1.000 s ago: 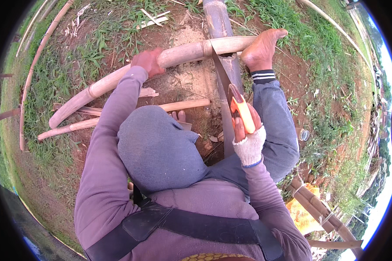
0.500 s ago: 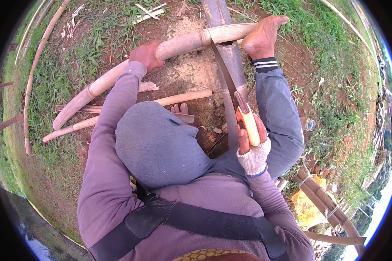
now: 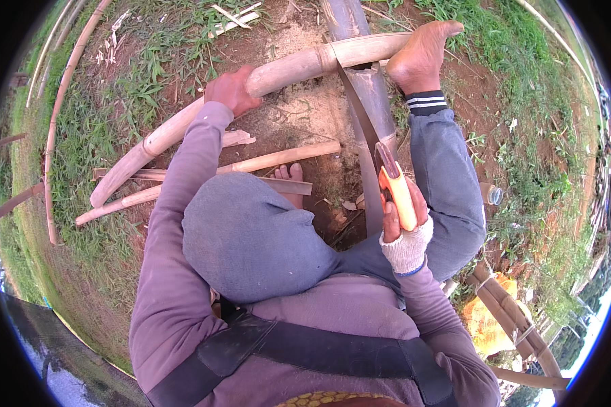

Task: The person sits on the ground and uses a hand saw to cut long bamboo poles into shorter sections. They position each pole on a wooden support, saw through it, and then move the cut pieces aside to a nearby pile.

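A pale bamboo pole (image 3: 288,73) slants across a thicker greyish bamboo trunk (image 3: 368,102) on the ground. My bare left hand (image 3: 231,92) is closed around the pole, left of the blade. In my right hand (image 3: 407,216), which wears a white fingerless glove, is the orange handle of a handsaw (image 3: 363,119). The saw's blade runs up and away to the pole, and its far end meets the pole near a node. How deep the teeth sit cannot be made out. My bare right foot (image 3: 417,57) rests against the pole's right end.
Split bamboo pieces (image 3: 278,157) lie beside my left foot (image 3: 290,173). Pale sawdust (image 3: 305,112) covers the soil under the pole. A glass jar (image 3: 492,194) stands right of my knee. Tied bamboo strips (image 3: 506,308) and an orange sack (image 3: 489,322) are at lower right.
The whole view has shifted a little, so everything sits slightly farther right. More of my left foot's toes shows beside my knee. Both hands keep their grips, and the saw stays against the pole.
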Motion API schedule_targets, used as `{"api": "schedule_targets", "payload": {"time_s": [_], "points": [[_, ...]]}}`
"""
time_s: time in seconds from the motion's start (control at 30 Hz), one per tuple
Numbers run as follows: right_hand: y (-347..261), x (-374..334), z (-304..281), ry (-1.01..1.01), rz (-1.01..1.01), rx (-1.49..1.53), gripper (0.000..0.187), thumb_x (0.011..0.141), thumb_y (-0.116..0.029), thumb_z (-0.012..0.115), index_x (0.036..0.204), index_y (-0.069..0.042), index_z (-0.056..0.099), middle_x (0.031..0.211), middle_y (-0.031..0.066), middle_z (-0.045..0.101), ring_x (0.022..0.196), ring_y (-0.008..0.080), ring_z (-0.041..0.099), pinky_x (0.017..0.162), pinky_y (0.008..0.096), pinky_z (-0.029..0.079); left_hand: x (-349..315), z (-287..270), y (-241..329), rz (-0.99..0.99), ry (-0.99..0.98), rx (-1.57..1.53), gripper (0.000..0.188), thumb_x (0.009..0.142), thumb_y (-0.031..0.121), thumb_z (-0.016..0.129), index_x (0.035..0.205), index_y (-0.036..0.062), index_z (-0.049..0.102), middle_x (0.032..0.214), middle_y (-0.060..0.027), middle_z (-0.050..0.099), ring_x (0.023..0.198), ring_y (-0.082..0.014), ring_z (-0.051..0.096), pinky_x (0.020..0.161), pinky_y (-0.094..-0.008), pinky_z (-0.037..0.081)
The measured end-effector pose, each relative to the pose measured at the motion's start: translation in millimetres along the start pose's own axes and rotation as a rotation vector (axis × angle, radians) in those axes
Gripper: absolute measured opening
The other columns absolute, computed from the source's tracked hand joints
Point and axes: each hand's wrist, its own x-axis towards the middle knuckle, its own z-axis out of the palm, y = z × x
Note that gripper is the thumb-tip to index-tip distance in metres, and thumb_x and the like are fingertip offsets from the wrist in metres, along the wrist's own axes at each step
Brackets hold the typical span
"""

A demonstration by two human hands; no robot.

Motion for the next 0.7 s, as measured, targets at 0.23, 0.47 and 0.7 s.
{"api": "schedule_targets", "payload": {"time_s": [0.23,0.47,0.7], "points": [[-26.9,165.4,66.6,0.08,0.075,-0.154,0.041,0.101,-0.016,0.073,0.137,0.001,0.065,0.111,0.0215,0.077,0.102,0.0331,0.077,0.091,0.0403,0.059,16.1,-1.7,7.4,0.056,0.064,0.03,0.076,0.075,0.046,0.09,0.142,0.0232,0.062,0.118,-0.0167,0.079,0.11,-0.041,0.075,0.097,-0.0526,0.059],[-38.7,-3.4,-18.2,-0.008,-0.057,-0.085,0.058,0.1,-0.005,0.066,0.153,0.007,0.046,0.138,0.0226,0.068,0.124,0.0307,0.071,0.108,0.0419,0.054,1.1,-1.8,3.0,0.009,0.039,0.003,0.08,0.073,0.042,0.089,0.145,0.0213,0.061,0.12,-0.0193,0.078,0.111,-0.0423,0.074,0.098,-0.0538,0.058],[-31.1,153.7,60.9,0.051,0.081,-0.146,0.038,0.103,-0.017,0.07,0.135,0.003,0.065,0.12,0.0218,0.076,0.107,0.0353,0.075,0.094,0.0398,0.058,2.9,9.1,9.7,0.057,0.068,0.047,0.079,0.076,0.048,0.089,0.145,0.0243,0.06,0.119,-0.0155,0.079,0.11,-0.04,0.076,0.098,-0.0502,0.06]]}}
